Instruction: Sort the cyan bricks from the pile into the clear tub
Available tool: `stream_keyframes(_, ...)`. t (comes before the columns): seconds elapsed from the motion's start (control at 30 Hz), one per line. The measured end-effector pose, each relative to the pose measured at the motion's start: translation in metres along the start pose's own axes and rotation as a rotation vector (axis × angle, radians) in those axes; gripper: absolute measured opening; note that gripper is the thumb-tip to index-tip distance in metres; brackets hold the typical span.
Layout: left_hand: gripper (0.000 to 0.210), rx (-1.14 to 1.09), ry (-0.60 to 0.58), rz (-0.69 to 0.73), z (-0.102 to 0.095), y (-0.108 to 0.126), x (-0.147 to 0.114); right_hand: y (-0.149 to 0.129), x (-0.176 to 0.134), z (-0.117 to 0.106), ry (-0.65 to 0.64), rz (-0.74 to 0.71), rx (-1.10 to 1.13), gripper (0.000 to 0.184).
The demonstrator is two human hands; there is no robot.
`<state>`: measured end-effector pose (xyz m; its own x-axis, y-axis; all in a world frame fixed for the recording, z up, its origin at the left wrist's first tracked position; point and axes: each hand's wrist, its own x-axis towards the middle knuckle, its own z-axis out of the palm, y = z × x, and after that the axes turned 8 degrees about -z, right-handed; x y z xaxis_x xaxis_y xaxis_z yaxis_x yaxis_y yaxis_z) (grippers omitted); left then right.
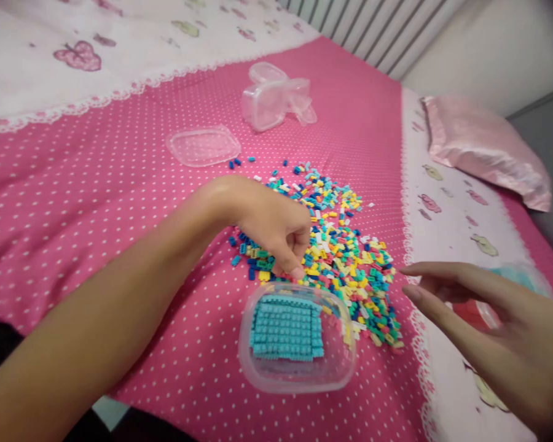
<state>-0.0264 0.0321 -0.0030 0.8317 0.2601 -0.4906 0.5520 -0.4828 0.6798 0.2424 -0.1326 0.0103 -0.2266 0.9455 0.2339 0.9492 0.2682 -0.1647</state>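
Leftmost, the pink dotted cloth (96, 196) spreads beneath the left forearm and past it. Beyond the left wrist, a clear lid (203, 146) lies flat on the cloth, with a few loose blue bricks just beside it. The left hand (276, 224) reaches in over the pile, back upward and fingers bent down, thumb and fingers drawn in close; whether a brick is pinched between them I cannot tell. Well beyond that hand stands a clear container (271, 103) with rounded parts sticking out. On the near side of the left hand, just below its fingertips, sits a clear tub (299, 387), and in its left part lies a studded teal slab (286, 328). The heap of small coloured bricks (359, 276) stretches from under the left hand rightward, ending short of the right fingertips. The right hand (511, 334) hangs spread, thumb and forefinger tips just apart, with nothing visible between them. Partly behind it shows a red object (472, 313), and well beyond it rests a pink satin pillow (488, 138)
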Motion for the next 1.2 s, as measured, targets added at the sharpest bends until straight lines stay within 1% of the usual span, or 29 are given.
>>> stream_keyframes(0.07, 0.020, 0.024, 0.042, 0.053, -0.002, 0.000, 0.003, 0.030, -0.002, 0.003, -0.153, 0.065, 0.056, 0.037)
stream_keyframes(0.17, 0.023, 0.089, 0.205, 0.065, -0.003, 0.002, 0.009, 0.060, -0.002, 0.011, -0.275, 0.070, 0.153, 0.038)
stream_keyframes(0.23, 0.024, 0.152, 0.319, 0.069, -0.003, 0.004, 0.014, 0.068, 0.001, 0.015, -0.298, 0.068, 0.216, 0.036)
stream_keyframes(0.33, 0.025, 0.205, 0.388, 0.102, 0.000, 0.006, 0.025, 0.068, 0.007, 0.018, -0.297, 0.083, 0.279, 0.033)
stream_keyframes(0.37, 0.025, 0.242, 0.428, 0.109, 0.002, 0.006, 0.029, 0.067, 0.009, 0.019, -0.276, 0.094, 0.291, 0.033)
stream_keyframes(0.47, 0.028, 0.398, 0.596, 0.107, 0.003, 0.003, 0.040, 0.064, 0.015, 0.020, -0.201, 0.131, 0.308, 0.029)
stream_keyframes(0.53, 0.028, 0.469, 0.652, 0.095, 0.002, 0.001, 0.045, 0.065, 0.017, 0.021, -0.161, 0.140, 0.302, 0.022)
stream_keyframes(0.63, 0.029, 0.507, 0.649, 0.060, -0.001, -0.001, 0.047, 0.068, 0.019, 0.020, -0.132, 0.128, 0.294, 0.015)
stream_keyframes(0.87, 0.037, 0.530, 0.644, 0.004, -0.007, -0.004, 0.046, 0.074, 0.020, 0.027, -0.123, 0.106, 0.300, 0.021)
stream_keyframes(1.03, 0.036, 0.527, 0.594, -0.004, -0.007, -0.007, 0.047, 0.075, 0.014, 0.025, -0.190, 0.100, 0.317, 0.028)
stream_keyframes(1.2, 0.034, 0.501, 0.568, 0.009, -0.005, -0.010, 0.048, 0.074, 0.006, 0.018, -0.213, 0.148, 0.323, 0.043)
